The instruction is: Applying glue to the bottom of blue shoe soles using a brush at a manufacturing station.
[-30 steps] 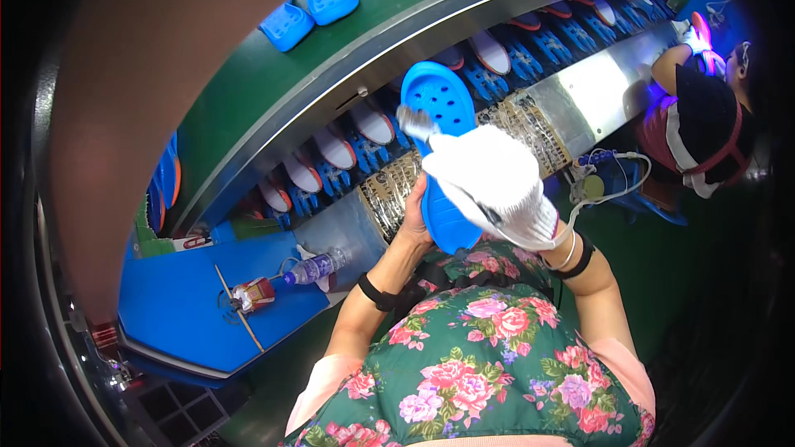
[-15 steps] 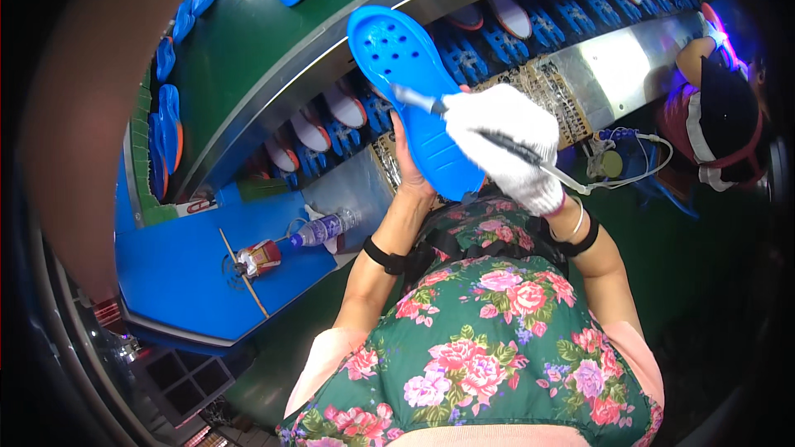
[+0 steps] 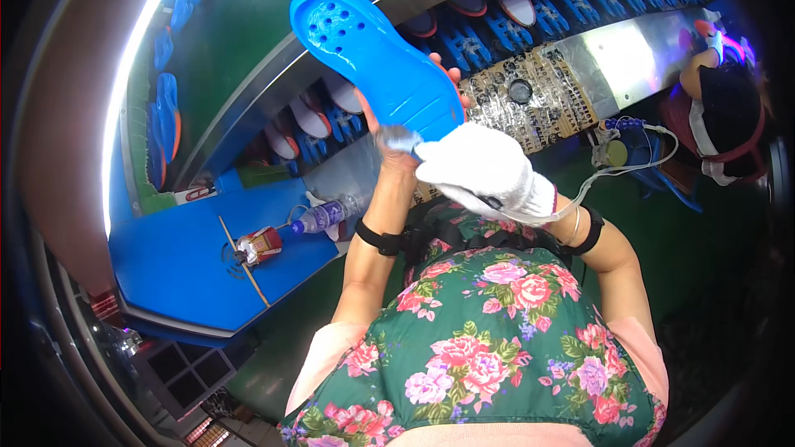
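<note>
My bare left hand [image 3: 392, 155] holds a blue shoe sole [image 3: 381, 62] from beneath. Its fingertips curl round the sole's right edge, near the heel. The sole's wet-looking inner face is turned up, with several round holes at the forefoot, which points far left. My right hand [image 3: 490, 167], in a white knit glove, is closed round a brush [image 3: 401, 139]. The brush's blurred bristles are by the near left edge of the heel, over my left hand; whether they touch cannot be told. A thin pale hose [image 3: 613, 170] runs from the right hand toward the right.
A green conveyor belt [image 3: 248, 58] carries blue soles at the far left. Beneath it, a rack [image 3: 546, 16] holds several shoe uppers and blue parts. A blue table [image 3: 182, 273] at left bears a bottle [image 3: 327, 215] and a small red container [image 3: 259, 247]. Another person [image 3: 729, 108] works at right.
The sole has moved left and away from me, and its heel has lifted. My right hand has drawn the brush nearer to me, from the sole's middle to its heel edge.
</note>
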`<state>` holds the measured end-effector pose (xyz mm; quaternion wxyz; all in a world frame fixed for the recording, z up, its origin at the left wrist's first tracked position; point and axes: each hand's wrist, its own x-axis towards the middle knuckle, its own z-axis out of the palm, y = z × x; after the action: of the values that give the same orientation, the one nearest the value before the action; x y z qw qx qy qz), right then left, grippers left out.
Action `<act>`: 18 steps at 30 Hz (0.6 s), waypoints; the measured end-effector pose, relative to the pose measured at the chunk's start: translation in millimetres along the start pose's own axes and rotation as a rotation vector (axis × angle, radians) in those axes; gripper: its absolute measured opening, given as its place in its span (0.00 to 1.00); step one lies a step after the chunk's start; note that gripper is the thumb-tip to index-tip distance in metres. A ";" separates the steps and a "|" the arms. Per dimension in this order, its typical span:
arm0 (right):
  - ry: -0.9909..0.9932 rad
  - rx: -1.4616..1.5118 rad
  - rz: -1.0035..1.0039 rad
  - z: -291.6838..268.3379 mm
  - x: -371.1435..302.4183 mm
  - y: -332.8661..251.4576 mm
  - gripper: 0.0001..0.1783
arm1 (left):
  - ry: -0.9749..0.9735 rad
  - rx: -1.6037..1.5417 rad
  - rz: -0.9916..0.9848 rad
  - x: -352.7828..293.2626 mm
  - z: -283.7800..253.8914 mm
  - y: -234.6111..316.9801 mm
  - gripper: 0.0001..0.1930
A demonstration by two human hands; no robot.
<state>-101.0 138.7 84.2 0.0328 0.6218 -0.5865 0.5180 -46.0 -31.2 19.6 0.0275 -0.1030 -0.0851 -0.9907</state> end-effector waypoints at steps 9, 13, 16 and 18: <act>-0.073 -0.008 -0.022 9.2 -4.7 -2.1 0.17 | 0.130 -0.003 0.018 -14.0 2.8 31.8 0.58; -0.067 0.414 0.283 9.6 -2.6 -3.6 0.08 | 0.073 0.029 -0.071 -26.2 -1.7 45.5 0.60; 0.021 0.295 0.296 11.2 1.0 -4.2 0.10 | 0.155 0.180 -0.093 -28.1 2.7 50.4 0.60; -0.114 0.057 0.042 13.8 1.6 -7.8 0.15 | 0.063 0.066 -0.176 -25.0 -0.6 56.5 0.60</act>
<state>-87.0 131.1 83.4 -0.0293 0.6384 -0.5855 0.4988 -17.6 -85.9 23.0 -0.0535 -0.0632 -0.1256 -0.9886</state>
